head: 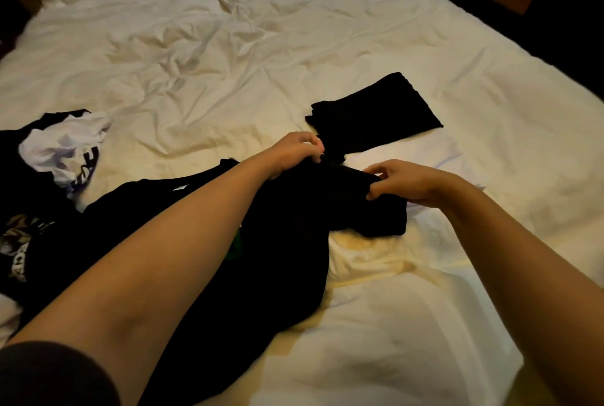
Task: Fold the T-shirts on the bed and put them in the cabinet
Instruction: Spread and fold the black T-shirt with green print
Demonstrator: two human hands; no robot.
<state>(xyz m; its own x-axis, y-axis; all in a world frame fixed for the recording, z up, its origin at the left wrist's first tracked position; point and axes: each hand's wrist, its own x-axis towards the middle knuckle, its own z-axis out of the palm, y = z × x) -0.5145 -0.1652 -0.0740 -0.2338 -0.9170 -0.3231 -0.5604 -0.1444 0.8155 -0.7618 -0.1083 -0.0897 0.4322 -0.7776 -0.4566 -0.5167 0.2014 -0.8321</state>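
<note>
1. The black T-shirt [287, 226] lies bunched on the bed [228, 79], just in front of the folded black shirt [376, 111], its far edge lifted by both hands.
2. The left hand [294, 150] pinches that edge with curled fingers; the right hand [408, 183] pinches it too, thumb against fingertips, just nearer than the folded shirt.
3. To do this well, I'd say draw both pinches apart until the edge is taut, then lay it flat before creasing.
4. An unfolded pile [49, 177] waits well left of the folded shirt. No cabinet shows.
</note>
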